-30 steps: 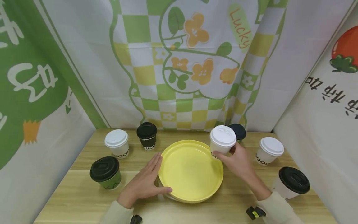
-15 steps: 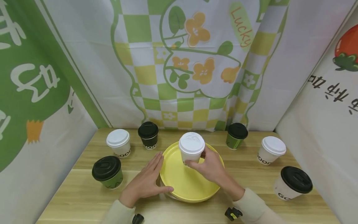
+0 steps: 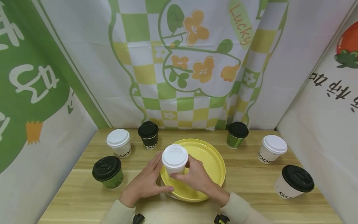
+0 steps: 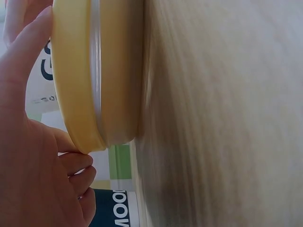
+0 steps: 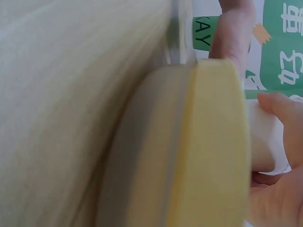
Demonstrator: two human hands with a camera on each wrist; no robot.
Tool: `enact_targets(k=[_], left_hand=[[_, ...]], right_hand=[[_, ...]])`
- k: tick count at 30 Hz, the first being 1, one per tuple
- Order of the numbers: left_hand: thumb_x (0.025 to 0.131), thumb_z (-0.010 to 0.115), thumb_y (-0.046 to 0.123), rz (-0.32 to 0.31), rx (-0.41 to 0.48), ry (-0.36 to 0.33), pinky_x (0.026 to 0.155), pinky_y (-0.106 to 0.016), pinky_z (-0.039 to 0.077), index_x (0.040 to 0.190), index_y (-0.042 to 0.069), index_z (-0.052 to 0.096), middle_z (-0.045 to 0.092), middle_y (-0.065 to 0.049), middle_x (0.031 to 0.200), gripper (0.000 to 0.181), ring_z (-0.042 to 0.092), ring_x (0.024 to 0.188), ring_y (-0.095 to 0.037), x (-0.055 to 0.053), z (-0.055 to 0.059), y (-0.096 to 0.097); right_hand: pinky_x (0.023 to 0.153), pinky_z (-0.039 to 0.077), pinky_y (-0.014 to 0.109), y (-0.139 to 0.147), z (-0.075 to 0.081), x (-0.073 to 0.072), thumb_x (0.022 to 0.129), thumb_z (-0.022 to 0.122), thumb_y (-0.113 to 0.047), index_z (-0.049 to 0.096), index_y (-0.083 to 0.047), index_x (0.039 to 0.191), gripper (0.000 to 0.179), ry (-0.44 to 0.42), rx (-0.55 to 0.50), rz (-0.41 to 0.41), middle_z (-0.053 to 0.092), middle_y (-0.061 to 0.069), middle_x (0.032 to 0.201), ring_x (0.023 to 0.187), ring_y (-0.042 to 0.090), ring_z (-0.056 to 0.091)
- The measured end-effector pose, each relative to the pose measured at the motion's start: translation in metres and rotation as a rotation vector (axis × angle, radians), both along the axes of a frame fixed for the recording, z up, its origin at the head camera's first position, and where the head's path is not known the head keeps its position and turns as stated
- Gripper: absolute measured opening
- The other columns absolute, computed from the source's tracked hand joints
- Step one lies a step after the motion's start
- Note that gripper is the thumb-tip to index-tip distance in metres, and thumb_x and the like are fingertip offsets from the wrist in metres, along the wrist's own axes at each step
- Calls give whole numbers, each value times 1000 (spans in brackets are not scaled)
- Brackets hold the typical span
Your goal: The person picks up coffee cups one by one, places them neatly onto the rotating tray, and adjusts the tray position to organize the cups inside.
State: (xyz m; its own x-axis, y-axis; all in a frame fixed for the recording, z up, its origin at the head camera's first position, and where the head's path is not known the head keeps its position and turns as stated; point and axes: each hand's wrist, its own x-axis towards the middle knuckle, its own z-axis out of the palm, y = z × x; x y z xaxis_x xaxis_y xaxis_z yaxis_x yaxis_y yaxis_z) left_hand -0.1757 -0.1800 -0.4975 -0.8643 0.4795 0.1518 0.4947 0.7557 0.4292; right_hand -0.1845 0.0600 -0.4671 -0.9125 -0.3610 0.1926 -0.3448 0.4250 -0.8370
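Observation:
My right hand (image 3: 194,175) grips a white paper cup with a white lid (image 3: 175,157) between thumb and fingers, over the left part of a round yellow tray (image 3: 208,155). In the right wrist view the cup (image 5: 262,137) stands right at the tray's top face. My left hand (image 3: 148,179) lies along the tray's left rim, fingers extended and thumb spread toward the near edge. The left wrist view shows the tray's side (image 4: 73,71) above a second round layer (image 4: 120,71), with a pale gap between them.
On the left stand a white-lidded cup (image 3: 118,143), a black cup (image 3: 148,134) and a green cup with a black lid (image 3: 107,172). To the right are a small green cup (image 3: 237,135), a white-lidded cup (image 3: 272,149) and a black-lidded white cup (image 3: 294,182). Printed curtains (image 3: 184,109) hang behind.
My right hand has carried the white-lidded cup leftward across the tray, from its right rim to its left side, and lower. My left hand has stayed at the rim.

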Motion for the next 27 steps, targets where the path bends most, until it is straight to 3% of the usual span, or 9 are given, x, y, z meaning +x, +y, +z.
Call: enact_targets(k=[5,9,16,27], left_hand=[[81,72,80,-30,49,51,125,-65,35,171,10,11,18,-20,177,129,25,161,-45,-1,-1,0],[81,74,78,-37,62,64,123,-67,37,170,9,16,21,-21,176,127,26,160,-46,-1,-1,-1],[82,74,76,-23,38,33,124,-65,36,168,2,17,18,-27,174,128,24,161,-47,1,0,-1],[83,74,74,-17,31,5,126,-65,32,169,2,17,15,-27,175,126,22,162,-46,2,0,0]], right_hand=[[105,60,37,-5,-7,0,82,92,-36,55,-11,148,79,-14,4,25,70,2,138,126,19,69],[104,60,37,-8,-13,1,83,91,-34,54,-11,149,79,-22,14,49,70,3,139,127,20,69],[104,60,35,-10,-19,2,83,91,-33,55,-11,149,78,-17,36,54,70,3,139,127,20,68],[106,59,43,-2,-17,4,83,91,-31,53,-11,150,80,-11,99,64,67,5,141,130,22,66]])
